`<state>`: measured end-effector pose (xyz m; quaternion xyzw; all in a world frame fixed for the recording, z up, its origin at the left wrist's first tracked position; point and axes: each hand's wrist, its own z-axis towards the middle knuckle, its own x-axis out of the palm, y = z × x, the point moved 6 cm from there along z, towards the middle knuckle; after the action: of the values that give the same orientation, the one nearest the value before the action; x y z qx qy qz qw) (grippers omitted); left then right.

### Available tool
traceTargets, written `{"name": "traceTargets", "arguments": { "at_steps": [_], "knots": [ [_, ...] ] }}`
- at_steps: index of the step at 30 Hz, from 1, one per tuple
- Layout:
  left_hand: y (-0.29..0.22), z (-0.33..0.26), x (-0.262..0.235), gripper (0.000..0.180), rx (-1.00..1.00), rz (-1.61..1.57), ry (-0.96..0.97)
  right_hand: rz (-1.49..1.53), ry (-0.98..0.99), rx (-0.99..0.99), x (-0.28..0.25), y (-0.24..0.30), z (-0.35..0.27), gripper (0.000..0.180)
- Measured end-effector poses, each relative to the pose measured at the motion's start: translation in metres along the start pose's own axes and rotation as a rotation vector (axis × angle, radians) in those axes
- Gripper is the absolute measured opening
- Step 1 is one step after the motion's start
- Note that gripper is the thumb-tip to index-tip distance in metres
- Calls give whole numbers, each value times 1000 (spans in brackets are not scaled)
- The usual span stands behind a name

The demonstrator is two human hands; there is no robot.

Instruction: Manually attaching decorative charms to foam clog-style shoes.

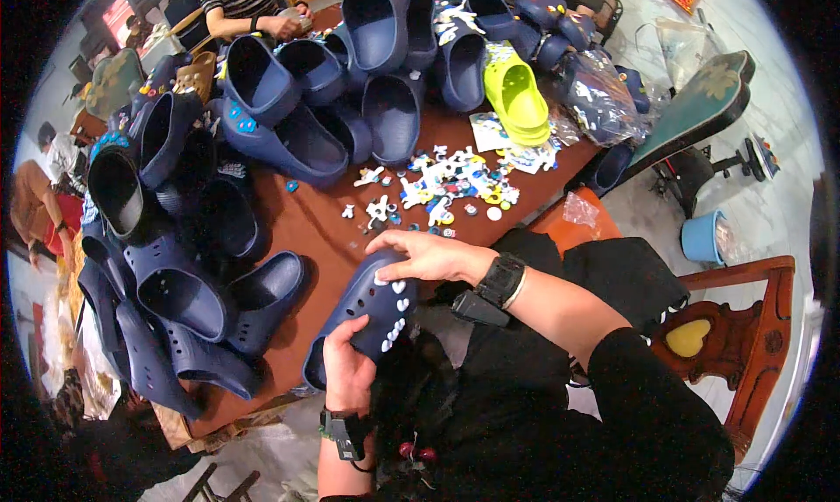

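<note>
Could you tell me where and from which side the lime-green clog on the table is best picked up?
Grip the lime-green clog by the rim of its foot opening, coming from above. It sits upright with the opening facing up, atop what looks like a second green clog. Navy clogs crowd its left and a plastic bag its right, so side approaches look blocked.

The left hand point(348, 368) rises from the lower edge on a bare forearm with a dark strap at the wrist, fingers curled in a grip, while the right hand point(426, 255) reaches in from the right, palm down, fingers pressing, a black watch at its wrist.
</note>
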<state>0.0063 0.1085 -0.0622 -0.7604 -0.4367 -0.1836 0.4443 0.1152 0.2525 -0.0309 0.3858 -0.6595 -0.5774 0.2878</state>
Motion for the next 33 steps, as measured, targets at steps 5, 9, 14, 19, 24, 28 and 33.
{"name": "traceTargets", "arguments": {
  "at_steps": [5, 9, 14, 19, 24, 28, 33],
  "knots": [
    [3, 7, -4, 40, -30, -10, -33, -138, -93, 18, -1, -7, 1, 50],
    [-6, 0, -5, 30, 72, -58, -133, -239, -169, -72, -2, -3, 5, 52],
    [-12, 0, -19, 27, 132, 17, -186, -252, -56, -24, -20, 11, 3, 50],
    [-18, 5, -21, 19, 187, 99, -282, -579, -525, -182, -144, 19, 21, 18],
    [-25, 3, -7, 17, 203, 135, -287, -922, -636, -25, -218, 9, 33, 27],
    [-22, 3, -16, 20, 231, 178, -341, -1103, -602, 119, -221, -8, 55, 33],
    [-19, 6, -27, 26, 217, 130, -385, -1088, -575, 226, -209, -14, 64, 32]
  ]
}}
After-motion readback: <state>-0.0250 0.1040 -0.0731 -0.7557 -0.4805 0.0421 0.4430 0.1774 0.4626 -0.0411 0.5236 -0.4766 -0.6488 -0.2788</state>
